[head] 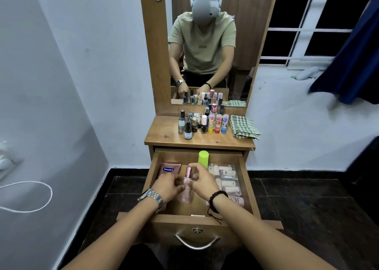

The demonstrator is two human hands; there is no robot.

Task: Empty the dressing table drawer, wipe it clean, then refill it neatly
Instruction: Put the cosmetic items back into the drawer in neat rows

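The wooden drawer [247, 187] of the dressing table stands pulled open in front of me. Both hands are inside it around a clear pink perfume bottle [187, 189] with a rose-gold cap. My left hand [167, 186] grips the bottle's left side and my right hand [202, 180] curls round its right side and top. Also in the drawer lie a pink Vaseline pack [169, 169], a lime-green capped bottle [203, 159], a clear box of small tubes [225, 179] and a pink tube [236, 200].
On the tabletop [164, 134] stand several nail-polish and perfume bottles [202, 122] beside a folded green checked cloth [244, 127]. The mirror [205, 44] rises behind them. A white wall is at the left, a window and dark blue curtain [352, 54] at the right.
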